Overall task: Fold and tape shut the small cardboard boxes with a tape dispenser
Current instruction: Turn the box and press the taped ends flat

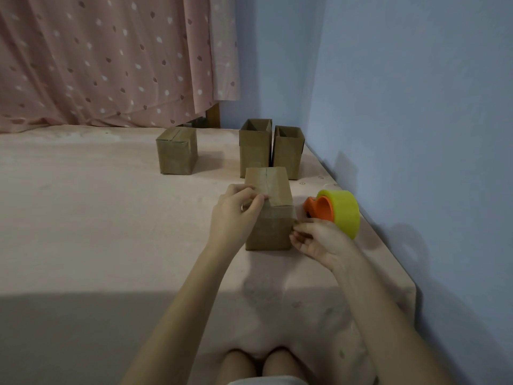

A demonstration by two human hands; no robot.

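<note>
Your knees point(265, 364) are showing at the bottom edge, resting on the pink sheet point(97, 232) that is covering the bed. Both forearms are reaching forward over it to the near box point(270, 209), which is standing upright on the sheet with its top flaps folded shut and a seam running down the middle of the top.

Your left hand point(236, 211) is sitting at the box's upper left edge, fingers curled, with thumb and fingertips pinching at the front rim of the top. Your right hand point(316, 241) is lying palm-up against the lower right corner of the front face, fingers curled and pinching at that corner edge; whether tape is between them you cannot tell from this view.

Just right of the box, the dispenser point(337, 211) is lying on the sheet, yellow roll on an orange core, untouched by either hand.

Farther back, two open boxes point(270, 151) are standing side by side, touching. A closed box point(176, 151) is standing apart to their left. Behind, a dotted curtain point(111, 59) is hanging beside a blue wall point(416, 107).
</note>
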